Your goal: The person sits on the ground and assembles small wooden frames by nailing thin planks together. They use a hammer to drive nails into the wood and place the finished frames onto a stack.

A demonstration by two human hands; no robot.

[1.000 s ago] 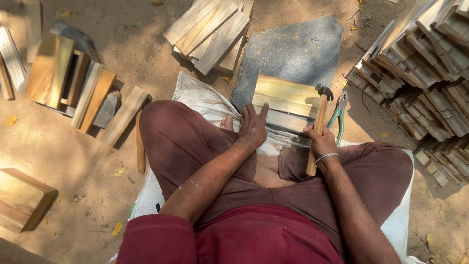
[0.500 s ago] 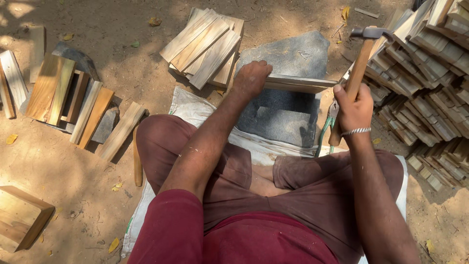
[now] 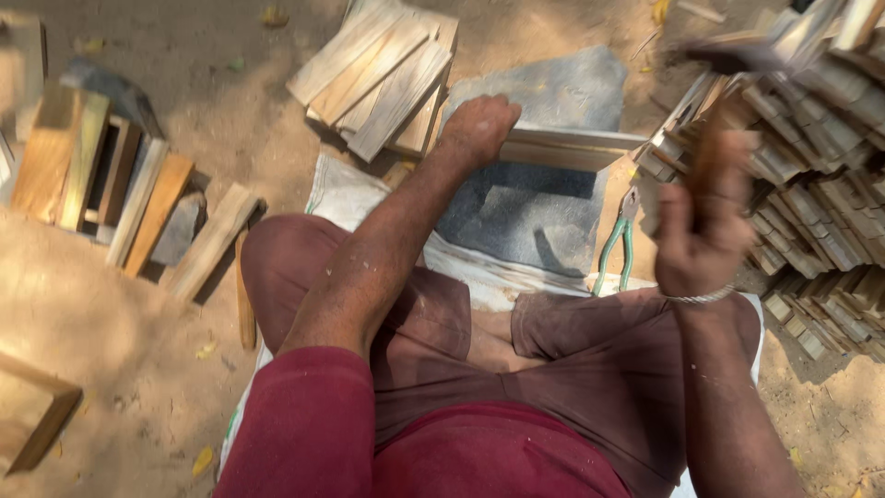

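Observation:
I sit cross-legged on a white sack. My left hand (image 3: 479, 124) presses on the left end of a light wooden frame piece (image 3: 567, 148) standing on edge on a flat grey stone slab (image 3: 544, 92). Raised at the right, my right hand (image 3: 701, 231) grips the wooden handle of a hammer (image 3: 737, 69); its head is blurred by motion, up near the top right.
Green-handled pliers (image 3: 613, 249) lie by the slab's right side. A pile of wooden slats (image 3: 383, 74) sits beyond the slab. More planks (image 3: 111, 184) lie at the left, a wooden block (image 3: 28, 410) at the lower left, and stacked small wood pieces (image 3: 811, 166) at the right.
The flat stack of boards on my lap is gone; my left hand now holds one piece on edge on the slab. My right hand has swung the hammer up and to the right.

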